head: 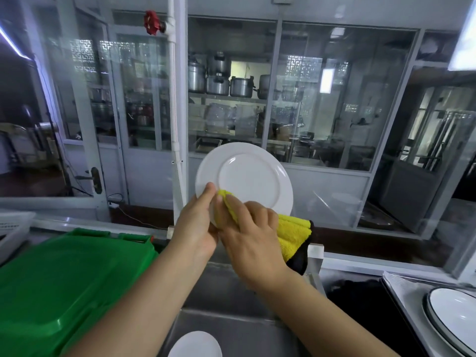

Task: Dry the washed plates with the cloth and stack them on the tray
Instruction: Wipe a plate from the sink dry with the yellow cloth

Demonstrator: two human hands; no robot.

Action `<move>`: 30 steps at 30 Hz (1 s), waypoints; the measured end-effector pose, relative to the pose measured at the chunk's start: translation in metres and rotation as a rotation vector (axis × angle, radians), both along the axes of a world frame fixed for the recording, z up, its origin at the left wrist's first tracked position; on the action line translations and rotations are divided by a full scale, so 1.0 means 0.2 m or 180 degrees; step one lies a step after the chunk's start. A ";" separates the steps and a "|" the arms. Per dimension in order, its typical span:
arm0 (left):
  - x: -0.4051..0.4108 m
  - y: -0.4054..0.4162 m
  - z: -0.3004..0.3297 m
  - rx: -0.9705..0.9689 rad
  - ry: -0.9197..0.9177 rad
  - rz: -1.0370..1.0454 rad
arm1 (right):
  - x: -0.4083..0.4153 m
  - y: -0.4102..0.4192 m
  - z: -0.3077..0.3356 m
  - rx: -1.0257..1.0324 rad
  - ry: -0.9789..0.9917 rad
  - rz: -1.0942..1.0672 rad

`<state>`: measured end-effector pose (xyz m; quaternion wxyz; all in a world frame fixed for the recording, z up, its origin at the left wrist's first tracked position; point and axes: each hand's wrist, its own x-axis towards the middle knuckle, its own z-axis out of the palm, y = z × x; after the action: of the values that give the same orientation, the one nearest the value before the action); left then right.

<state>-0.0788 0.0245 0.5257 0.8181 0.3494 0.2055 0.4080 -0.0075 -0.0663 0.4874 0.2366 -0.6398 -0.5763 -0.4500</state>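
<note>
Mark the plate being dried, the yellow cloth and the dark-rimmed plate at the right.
white plate (248, 173), head view, on its flat centre.
yellow cloth (293, 234), head view, on the bunched part right of the right hand.
dark-rimmed plate (456, 311), head view, on its white inside.

green plastic lid (69, 284), lower left; red valve wheel (152, 22) on white pipe (175, 99); metal pots (219, 78) shelved behind glass partition (334, 112); white basket (14, 228), far left.
</note>
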 end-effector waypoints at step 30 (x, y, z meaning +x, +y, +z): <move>-0.12 0.01 -0.02 0.1264 0.0209 0.0401 | 0.12 -0.14 0.06 -0.0519 0.0245 0.0990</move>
<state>-0.1025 0.0264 0.5219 0.6989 0.5034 0.1690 0.4792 0.0161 -0.0935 0.4990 0.2726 -0.5768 -0.6934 -0.3349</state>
